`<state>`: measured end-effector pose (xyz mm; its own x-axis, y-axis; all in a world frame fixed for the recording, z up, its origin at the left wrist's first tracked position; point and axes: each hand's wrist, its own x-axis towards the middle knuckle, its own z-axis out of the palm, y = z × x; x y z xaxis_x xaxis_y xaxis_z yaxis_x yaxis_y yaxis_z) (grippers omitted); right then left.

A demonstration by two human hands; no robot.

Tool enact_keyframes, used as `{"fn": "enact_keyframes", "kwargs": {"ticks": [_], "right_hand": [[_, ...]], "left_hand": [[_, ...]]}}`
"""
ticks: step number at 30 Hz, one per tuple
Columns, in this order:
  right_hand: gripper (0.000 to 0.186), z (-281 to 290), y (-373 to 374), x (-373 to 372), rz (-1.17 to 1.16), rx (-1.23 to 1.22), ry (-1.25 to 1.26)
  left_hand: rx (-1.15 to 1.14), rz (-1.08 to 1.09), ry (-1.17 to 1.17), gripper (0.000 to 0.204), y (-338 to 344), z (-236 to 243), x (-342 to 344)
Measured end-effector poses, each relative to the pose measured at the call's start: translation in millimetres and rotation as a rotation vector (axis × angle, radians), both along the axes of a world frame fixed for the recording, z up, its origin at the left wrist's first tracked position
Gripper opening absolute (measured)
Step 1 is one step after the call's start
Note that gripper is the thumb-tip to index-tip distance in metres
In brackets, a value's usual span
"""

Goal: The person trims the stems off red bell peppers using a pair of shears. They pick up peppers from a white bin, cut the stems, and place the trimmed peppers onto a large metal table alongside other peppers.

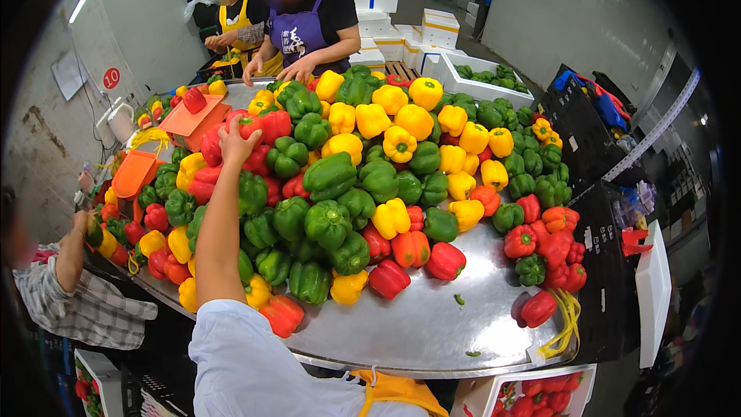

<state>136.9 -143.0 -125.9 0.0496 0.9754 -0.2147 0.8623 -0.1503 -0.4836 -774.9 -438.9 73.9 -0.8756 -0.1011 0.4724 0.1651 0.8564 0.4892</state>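
Note:
My left hand [238, 140] reaches up into the large heap of bell peppers, its fingers curled over a red pepper [267, 127] near the back left. Green peppers [327, 224], yellow peppers [373, 118] and red peppers [446, 262] cover much of the steel table [417, 324]. Two orange plastic trays [135, 175] sit among peppers left of my hand. Yellow strips [564, 324] lie at the table's right end beside a lone red pepper. My right hand is not in view.
Two co-workers in aprons [297, 35] stand behind the table; another person's arm [71, 259] is at the left. White foam boxes [440, 27] are stacked behind, with one of green peppers [485, 77]. A box of red peppers [544, 401] is below. Black crates [594, 278] stand right.

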Motion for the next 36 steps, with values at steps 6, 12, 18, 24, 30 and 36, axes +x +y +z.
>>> {"fn": "enact_keyframes", "kwargs": {"ticks": [6, 12, 18, 24, 30, 36], "right_hand": [[0.058, 12, -3, -15, -0.038, 0.069, 0.288], [0.046, 20, 1, -26, -0.072, 0.193, 0.111], [0.046, 15, -20, 13, -0.270, 0.158, 0.660], [0.050, 48, -43, 52, -0.497, 0.025, 1.134], [0.048, 56, -44, 95, -0.426, 0.020, 1.186], [0.047, 49, -40, 112, -0.481, -0.077, 1.344]], "left_hand": [[-0.331, -0.064, 0.329, 0.076, -12, -6, -36], [-0.448, -0.145, 0.563, 0.050, 40, 34, 4], [0.125, -1.252, 0.139, 0.030, 289, 23, 208], [-0.069, -2.064, -0.265, 0.023, 414, -29, 539], [-0.239, -2.311, -0.893, 0.020, 458, -151, 739], [-0.652, -2.123, -0.668, 0.044, 484, -280, 817]]}}
